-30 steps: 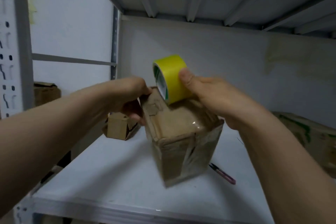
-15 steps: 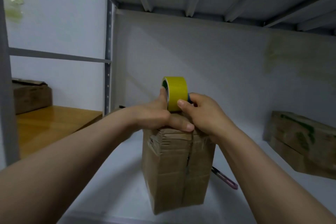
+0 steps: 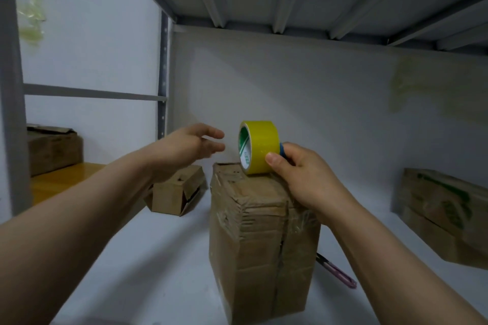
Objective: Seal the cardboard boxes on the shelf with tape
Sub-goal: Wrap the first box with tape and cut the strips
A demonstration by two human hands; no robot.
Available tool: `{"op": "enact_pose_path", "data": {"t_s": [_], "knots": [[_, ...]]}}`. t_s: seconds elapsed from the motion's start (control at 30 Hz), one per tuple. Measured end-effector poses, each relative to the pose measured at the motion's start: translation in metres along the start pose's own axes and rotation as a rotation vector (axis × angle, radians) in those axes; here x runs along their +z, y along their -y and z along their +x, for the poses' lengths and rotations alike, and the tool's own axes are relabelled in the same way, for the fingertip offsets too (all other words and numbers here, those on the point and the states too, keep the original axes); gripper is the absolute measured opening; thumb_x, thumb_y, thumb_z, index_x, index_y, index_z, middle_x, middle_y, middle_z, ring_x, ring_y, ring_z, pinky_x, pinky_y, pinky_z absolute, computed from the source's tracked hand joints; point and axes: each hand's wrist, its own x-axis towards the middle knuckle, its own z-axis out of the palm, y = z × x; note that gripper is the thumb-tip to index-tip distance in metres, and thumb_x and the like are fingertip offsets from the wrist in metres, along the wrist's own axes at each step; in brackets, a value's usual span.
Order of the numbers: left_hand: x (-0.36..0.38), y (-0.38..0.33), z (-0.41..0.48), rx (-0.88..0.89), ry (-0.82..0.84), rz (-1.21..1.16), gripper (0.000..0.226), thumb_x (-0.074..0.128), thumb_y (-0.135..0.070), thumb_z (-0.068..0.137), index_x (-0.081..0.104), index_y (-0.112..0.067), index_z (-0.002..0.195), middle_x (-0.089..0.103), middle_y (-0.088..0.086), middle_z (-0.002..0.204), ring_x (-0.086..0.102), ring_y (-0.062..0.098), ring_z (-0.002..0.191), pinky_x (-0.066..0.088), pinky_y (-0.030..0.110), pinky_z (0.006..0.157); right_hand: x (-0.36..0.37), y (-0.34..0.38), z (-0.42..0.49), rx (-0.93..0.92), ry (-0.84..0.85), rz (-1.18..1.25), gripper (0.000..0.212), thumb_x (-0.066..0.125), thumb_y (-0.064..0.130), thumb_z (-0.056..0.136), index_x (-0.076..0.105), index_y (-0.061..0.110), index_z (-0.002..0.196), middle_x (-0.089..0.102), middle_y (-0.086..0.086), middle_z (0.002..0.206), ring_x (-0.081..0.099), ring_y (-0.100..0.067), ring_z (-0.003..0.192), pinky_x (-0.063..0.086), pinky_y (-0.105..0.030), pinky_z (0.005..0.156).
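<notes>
pinching yellow tape roll [image 3: 260, 146] with right hand [image 3: 303, 174], thumb and fingers [image 3: 273, 159] clamped on its outer face. standing on edge atop tall cardboard box [image 3: 261, 245], directly below the pinch. hovering left of roll with left hand [image 3: 190, 148], fingers [image 3: 214, 135] loosely spread, touching nothing. risk: no free tape end visible; picking for it could roll the tape off or tip the narrow box on the shelf [image 3: 158, 258]. green-and-white label inside core, print unreadable. green print on box far right [image 3: 443, 216], illegible.

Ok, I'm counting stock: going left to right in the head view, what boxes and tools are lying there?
Worn box at far left → small open box → tall taped box → pink-handled tool → green-printed box.
</notes>
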Motion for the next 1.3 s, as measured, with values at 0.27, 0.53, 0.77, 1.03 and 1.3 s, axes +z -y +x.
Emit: {"op": "enact_pose_path", "data": {"t_s": [0.27, 0.53, 0.77, 1.03, 1.3], "knots": [[0.050, -0.005, -0.001, 0.029, 0.332, 0.047, 0.098, 0.076, -0.042, 0.078, 0.016, -0.040, 0.155, 0.051, -0.010, 0.143, 0.051, 0.011, 0.130, 0.038, 0.036, 0.114, -0.001, 0.002, -0.003, 0.032, 0.019, 0.077, 0.019, 0.055, 0.039, 0.100, 0.068, 0.026, 0.105, 0.072, 0.001, 0.098, 0.067, -0.020, 0.094, 0.053, -0.053, 0.090], [0.052, -0.001, -0.001, -0.007, 0.360, 0.171, 0.093, 0.063, -0.055, 0.079, 0.013, -0.042, 0.156, 0.043, -0.007, 0.151, 0.042, 0.015, 0.137, 0.031, 0.044, 0.119, -0.006, 0.012, -0.011, 0.108, -0.073, 0.239, 0.031, 0.049, 0.043, 0.102, 0.067, 0.018, 0.105, 0.071, -0.007, 0.104, 0.067, -0.024, 0.100, 0.053, -0.053, 0.095], [0.059, -0.016, 0.001, -0.065, 0.389, 0.271, 0.089, 0.063, -0.025, 0.084, 0.013, -0.029, 0.157, 0.043, 0.002, 0.147, 0.043, 0.019, 0.132, 0.038, 0.035, 0.110, -0.018, 0.045, -0.025, 0.073, -0.167, 0.283, 0.062, 0.055, 0.057, 0.092, 0.063, -0.003, 0.103, 0.065, -0.029, 0.105, 0.063, -0.046, 0.099, 0.050, -0.066, 0.086], [0.059, -0.019, 0.000, -0.138, 0.353, 0.365, 0.067, 0.049, -0.033, 0.104, 0.012, -0.026, 0.160, 0.031, 0.006, 0.160, 0.032, 0.024, 0.145, 0.026, 0.036, 0.118, -0.052, 0.057, -0.043, 0.177, -0.194, 0.313, 0.052, 0.057, 0.059, 0.091, 0.064, 0.011, 0.107, 0.067, -0.007, 0.104, 0.066, -0.031, 0.097, 0.052, -0.050, 0.093], [0.061, -0.025, -0.005, -0.112, 0.346, 0.495, 0.060, 0.040, -0.036, 0.107, 0.015, -0.026, 0.160, 0.013, 0.001, 0.167, 0.014, 0.024, 0.153, 0.009, 0.041, 0.123, -0.057, 0.038, -0.086, 0.261, -0.155, 0.307, 0.085, 0.062, 0.063, 0.085, 0.054, -0.018, 0.106, 0.058, -0.041, 0.102, 0.063, -0.053, 0.088, 0.049, -0.063, 0.094]]}}
